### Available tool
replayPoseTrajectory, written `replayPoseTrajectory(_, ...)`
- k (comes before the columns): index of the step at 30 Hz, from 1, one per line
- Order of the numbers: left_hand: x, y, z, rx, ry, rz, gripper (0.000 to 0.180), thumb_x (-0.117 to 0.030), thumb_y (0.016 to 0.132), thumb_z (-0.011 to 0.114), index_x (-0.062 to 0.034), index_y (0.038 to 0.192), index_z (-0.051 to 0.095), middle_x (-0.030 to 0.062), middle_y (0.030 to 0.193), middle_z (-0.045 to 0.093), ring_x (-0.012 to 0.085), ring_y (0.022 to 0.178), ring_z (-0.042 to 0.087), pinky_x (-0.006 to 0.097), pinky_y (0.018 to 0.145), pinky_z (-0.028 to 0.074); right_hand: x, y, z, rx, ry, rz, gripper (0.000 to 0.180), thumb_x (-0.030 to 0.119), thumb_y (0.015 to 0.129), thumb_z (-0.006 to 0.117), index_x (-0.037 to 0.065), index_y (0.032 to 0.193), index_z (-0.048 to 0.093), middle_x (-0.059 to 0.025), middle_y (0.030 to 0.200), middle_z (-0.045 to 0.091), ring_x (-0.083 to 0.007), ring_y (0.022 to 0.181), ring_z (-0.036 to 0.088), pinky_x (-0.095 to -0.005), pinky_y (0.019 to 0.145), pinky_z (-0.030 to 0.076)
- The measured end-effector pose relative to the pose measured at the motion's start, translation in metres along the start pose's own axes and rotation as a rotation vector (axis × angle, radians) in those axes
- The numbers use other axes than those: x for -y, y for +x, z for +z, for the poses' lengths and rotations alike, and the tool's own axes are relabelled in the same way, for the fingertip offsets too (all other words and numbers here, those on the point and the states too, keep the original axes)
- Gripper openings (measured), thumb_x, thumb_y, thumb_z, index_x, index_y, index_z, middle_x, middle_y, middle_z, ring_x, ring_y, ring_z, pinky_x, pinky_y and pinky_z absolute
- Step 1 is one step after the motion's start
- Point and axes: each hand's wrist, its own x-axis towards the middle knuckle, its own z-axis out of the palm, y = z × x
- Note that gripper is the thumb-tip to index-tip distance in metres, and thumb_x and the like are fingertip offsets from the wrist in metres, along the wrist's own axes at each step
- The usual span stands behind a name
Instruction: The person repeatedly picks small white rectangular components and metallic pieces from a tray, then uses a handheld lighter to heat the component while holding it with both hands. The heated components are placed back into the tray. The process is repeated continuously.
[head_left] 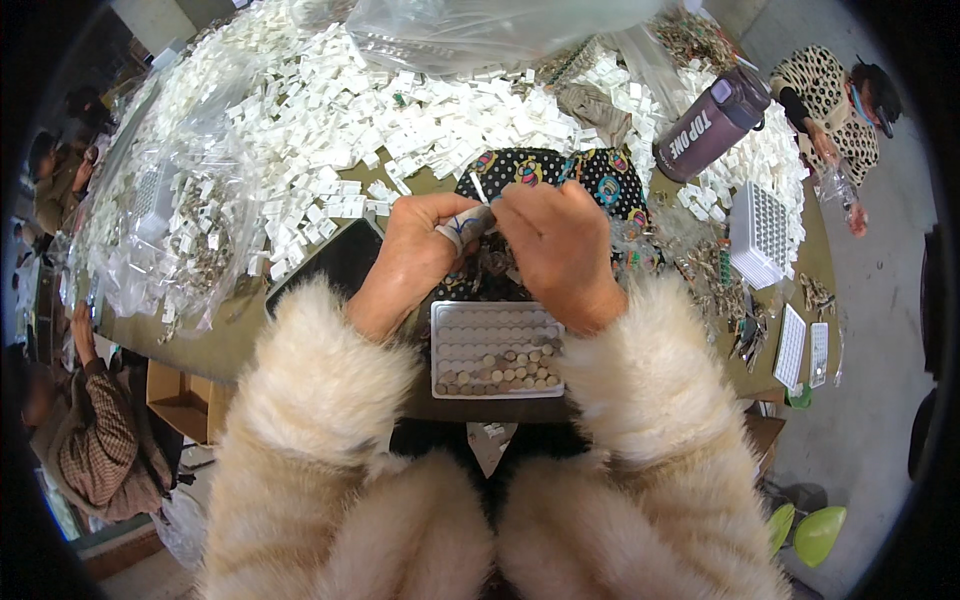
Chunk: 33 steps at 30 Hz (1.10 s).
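Observation:
My left hand (412, 250) is closed in a pinch, with a grey wrapping around a finger. A small white piece (475, 187) sticks up at its fingertips. Close against it, my right hand (562, 240) has its fingers curled in; what they hold is hidden behind the knuckles. Both hands are over a black patterned cloth (628, 195) with colourful figures. Below them, near the table edge, lies a white plastic tray (480, 318) with rows of round pockets. Several round, coin-like pieces (505, 377) sit in its nearer rows.
A large heap of small white plastic pieces (330, 120) covers the far table. Around it are a purple bottle (712, 125), stacked trays (760, 235), small metal parts (712, 285), clear plastic bags (200, 215) and a dark flat device (330, 255). Other people sit at the left; another stands right.

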Motion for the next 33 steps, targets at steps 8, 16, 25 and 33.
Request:
replayPoseTrajectory(8, 0.002, 0.009, -0.007, -0.23, -0.249, 0.199, 0.022, -0.012, 0.105, 0.05, 0.0007, 0.116, 0.064, -0.0043, 0.075, 0.054, 0.0048, 0.064, 0.043, 0.021, 0.058, 0.032, -0.028, -0.006, -0.018, -0.03, 0.37, 0.613, 0.011, 0.007, 0.086, 0.072, 0.0, 0.095, 0.072, -0.0112, 0.088, 0.069, -0.0324, 0.075, 0.066, -0.0406, 0.069, 0.051)
replayPoseTrajectory(16, -0.002, 0.001, -0.001, 0.04, 0.002, 0.284, 0.022, 0.004, 0.097, 0.052, -0.0006, 0.114, 0.066, -0.0011, 0.087, 0.065, 0.006, 0.078, 0.057, 0.021, 0.067, 0.044, -0.018, 0.002, -0.018, -0.095, 0.454, 0.424, 0.021, 0.001, 0.085, 0.073, 0.002, 0.106, 0.072, -0.0071, 0.104, 0.072, -0.0255, 0.097, 0.066, -0.0368, 0.085, 0.051)
replayPoseTrajectory(25, 0.009, 0.008, 0.007, 0.075, -0.198, 0.44, 0.032, 0.005, 0.092, 0.059, -0.004, 0.123, 0.06, 0.0031, 0.098, 0.067, 0.0092, 0.078, 0.063, 0.022, 0.06, 0.046, -0.002, -0.006, -0.022, 0.132, 0.693, 0.683, 0.022, 0.0, 0.086, 0.072, -0.003, 0.108, 0.069, -0.0035, 0.086, 0.07, -0.0102, 0.081, 0.063, -0.026, 0.076, 0.051)
replayPoseTrajectory(33, 0.017, 0.011, 0.008, 0.163, -0.333, 0.484, 0.021, 0.001, 0.09, 0.067, 0.0003, 0.11, 0.059, 0.008, 0.092, 0.067, 0.0153, 0.079, 0.066, 0.028, 0.064, 0.054, 0.004, -0.003, -0.022, 0.114, 1.055, 0.949, 0.005, 0.005, 0.094, 0.065, 0.001, 0.093, 0.062, -0.001, 0.08, 0.063, -0.0068, 0.07, 0.057, -0.0199, 0.062, 0.044)
